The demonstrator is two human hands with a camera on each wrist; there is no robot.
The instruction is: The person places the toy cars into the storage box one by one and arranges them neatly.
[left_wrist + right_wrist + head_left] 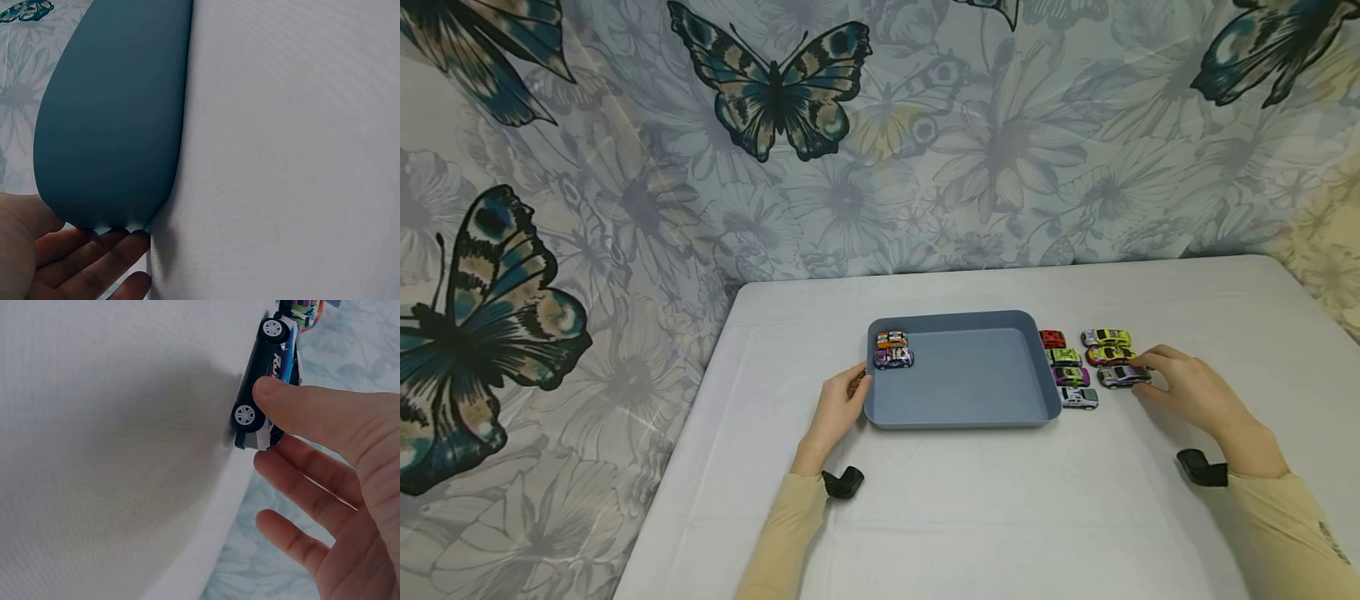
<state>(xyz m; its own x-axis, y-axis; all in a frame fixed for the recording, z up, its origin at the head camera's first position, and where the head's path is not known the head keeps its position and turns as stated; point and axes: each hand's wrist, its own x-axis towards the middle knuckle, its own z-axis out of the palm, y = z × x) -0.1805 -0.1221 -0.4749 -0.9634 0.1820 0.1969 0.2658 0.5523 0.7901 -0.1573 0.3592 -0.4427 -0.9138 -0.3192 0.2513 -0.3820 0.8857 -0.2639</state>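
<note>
On the table, a silver-and-black toy car point(1124, 377) is pinched between the thumb and fingers of my right hand point(1195, 392). In the right wrist view the thumb presses the side of this toy car point(249, 394), whose wheels face the camera. My left hand point(838, 408) touches the left end of a blue-grey tray point(962, 423), its fingertips against the outer wall; the left wrist view shows the tray point(119, 119) close up, with relaxed fingers point(94, 269) at its end. Inside the tray, an orange toy car point(892, 339) and a purple toy car point(893, 358) sit at the left.
Beside the tray's right wall stand a red car point(1052, 339), a green car point(1064, 357), a magenta car point(1072, 377) and a white car point(1079, 398). Farther right are a yellow car point(1106, 337) and a yellow-and-red car point(1109, 356). A white cloth covers the table point(970, 517).
</note>
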